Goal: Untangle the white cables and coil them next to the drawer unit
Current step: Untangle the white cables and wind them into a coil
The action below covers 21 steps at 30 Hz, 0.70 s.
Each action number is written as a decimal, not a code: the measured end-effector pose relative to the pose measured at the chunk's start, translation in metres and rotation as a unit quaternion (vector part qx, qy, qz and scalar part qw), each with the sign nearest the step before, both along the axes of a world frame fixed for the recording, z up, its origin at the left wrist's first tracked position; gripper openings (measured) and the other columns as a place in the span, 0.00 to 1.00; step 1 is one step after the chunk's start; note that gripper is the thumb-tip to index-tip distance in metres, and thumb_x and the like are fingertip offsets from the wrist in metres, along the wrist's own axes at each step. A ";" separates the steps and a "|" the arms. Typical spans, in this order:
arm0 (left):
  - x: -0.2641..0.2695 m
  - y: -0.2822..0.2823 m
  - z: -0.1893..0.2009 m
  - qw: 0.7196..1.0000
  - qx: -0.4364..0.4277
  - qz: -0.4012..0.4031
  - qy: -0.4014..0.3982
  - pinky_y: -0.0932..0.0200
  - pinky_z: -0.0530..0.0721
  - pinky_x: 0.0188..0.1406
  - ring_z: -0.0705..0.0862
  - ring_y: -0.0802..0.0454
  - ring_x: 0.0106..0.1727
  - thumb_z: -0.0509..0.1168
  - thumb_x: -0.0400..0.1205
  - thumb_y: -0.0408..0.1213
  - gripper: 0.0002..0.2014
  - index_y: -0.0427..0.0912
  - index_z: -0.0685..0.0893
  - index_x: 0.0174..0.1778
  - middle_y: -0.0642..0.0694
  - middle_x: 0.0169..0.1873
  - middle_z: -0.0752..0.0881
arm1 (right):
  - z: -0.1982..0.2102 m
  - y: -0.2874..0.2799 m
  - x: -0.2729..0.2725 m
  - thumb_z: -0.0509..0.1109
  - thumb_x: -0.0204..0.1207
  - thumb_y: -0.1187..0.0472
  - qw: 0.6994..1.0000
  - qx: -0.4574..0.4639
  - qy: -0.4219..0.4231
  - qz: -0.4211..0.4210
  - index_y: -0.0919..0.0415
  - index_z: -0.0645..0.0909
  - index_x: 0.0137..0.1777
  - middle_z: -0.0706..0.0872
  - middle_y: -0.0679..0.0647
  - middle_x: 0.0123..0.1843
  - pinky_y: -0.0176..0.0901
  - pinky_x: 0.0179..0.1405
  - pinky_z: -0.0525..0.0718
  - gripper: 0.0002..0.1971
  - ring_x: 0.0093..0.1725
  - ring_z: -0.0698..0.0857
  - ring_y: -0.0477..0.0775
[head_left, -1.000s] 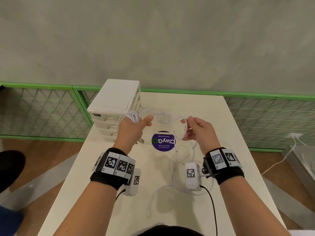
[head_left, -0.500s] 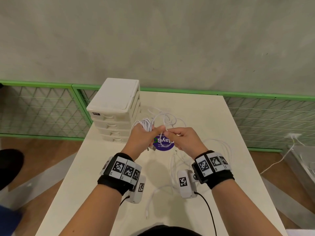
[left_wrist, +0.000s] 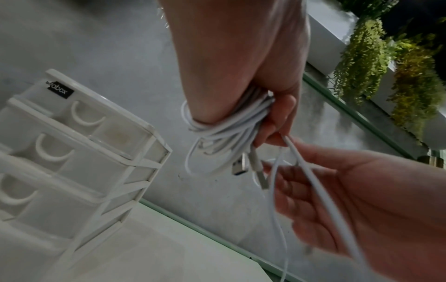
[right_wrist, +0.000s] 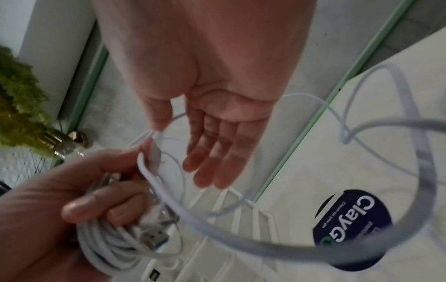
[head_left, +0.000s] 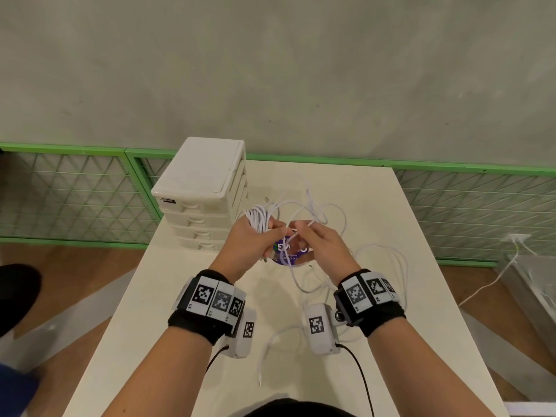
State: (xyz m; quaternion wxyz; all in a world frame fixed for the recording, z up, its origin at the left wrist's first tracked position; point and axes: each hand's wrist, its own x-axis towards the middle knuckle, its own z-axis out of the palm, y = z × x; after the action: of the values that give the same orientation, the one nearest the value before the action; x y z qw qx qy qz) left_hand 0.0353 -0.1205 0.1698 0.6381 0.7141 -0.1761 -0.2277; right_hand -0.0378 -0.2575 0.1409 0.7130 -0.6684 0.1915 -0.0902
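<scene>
White laminate table (head_left: 346, 326) carries everything, and the drawer unit (head_left: 207, 191) at its far left corner serves as the landmark. Just right of the unit's front, above the table, both hands work together. Loose white cables (head_left: 388, 266) trail further right of the unit and back toward the person, with one free end lying on the table near the person's edge.

Nearest the unit, the left hand (head_left: 249, 245) is clenched around a coil (left_wrist: 217, 133) of several loops, a USB plug (left_wrist: 240, 167) hanging from the bundle. Touching it on the side away from the unit, the right hand (head_left: 322, 248) has its fingers (right_wrist: 212, 152) mostly extended; the thumb and forefinger appear to pinch the running strand (left_wrist: 313, 181) lightly, though the contact is partly hidden.

To lay this loop well, I judge the right hand should keep only gentle tension, letting the strand slide so twists run out toward the free end. Match each new loop to the existing ones, and seat it under the left thumb before reaching for more slack. Pulling hard risks tightening the crossing loops lying right of the unit.
</scene>
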 end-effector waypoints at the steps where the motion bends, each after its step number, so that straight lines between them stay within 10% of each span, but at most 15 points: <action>1: 0.000 0.000 -0.001 1.000 0.004 0.008 0.001 0.56 0.81 0.27 0.74 0.60 0.14 0.71 0.77 0.27 0.08 0.26 0.82 0.46 0.49 0.22 0.82 | -0.001 -0.002 0.002 0.59 0.83 0.65 0.999 0.018 -0.015 -0.031 0.62 0.82 0.50 0.85 0.56 0.36 0.47 0.35 0.85 0.09 0.35 0.85 0.55; 9: 0.029 0.023 -0.018 0.991 0.008 0.136 -0.002 0.66 0.67 0.15 0.70 0.57 0.13 0.67 0.79 0.30 0.06 0.36 0.87 0.38 0.51 0.13 0.73 | -0.017 -0.049 -0.018 0.57 0.83 0.68 0.985 -0.043 -0.030 -0.165 0.54 0.83 0.50 0.74 0.50 0.25 0.38 0.26 0.72 0.14 0.24 0.73 0.49; 21: 0.018 0.020 -0.004 0.996 -0.016 0.077 -0.050 0.66 0.70 0.19 0.69 0.53 0.17 0.61 0.85 0.41 0.14 0.38 0.89 0.43 0.39 0.19 0.78 | -0.029 -0.065 -0.026 0.58 0.77 0.64 0.967 -0.093 0.069 -0.227 0.53 0.87 0.43 0.83 0.52 0.39 0.41 0.46 0.74 0.15 0.46 0.79 0.53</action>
State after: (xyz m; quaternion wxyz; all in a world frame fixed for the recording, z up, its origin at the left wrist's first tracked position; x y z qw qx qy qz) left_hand 0.0537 -0.1004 0.1658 0.6554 0.7258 -0.1558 -0.1392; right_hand -0.0641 -0.3226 0.1120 0.5939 -0.6753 0.3778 -0.2204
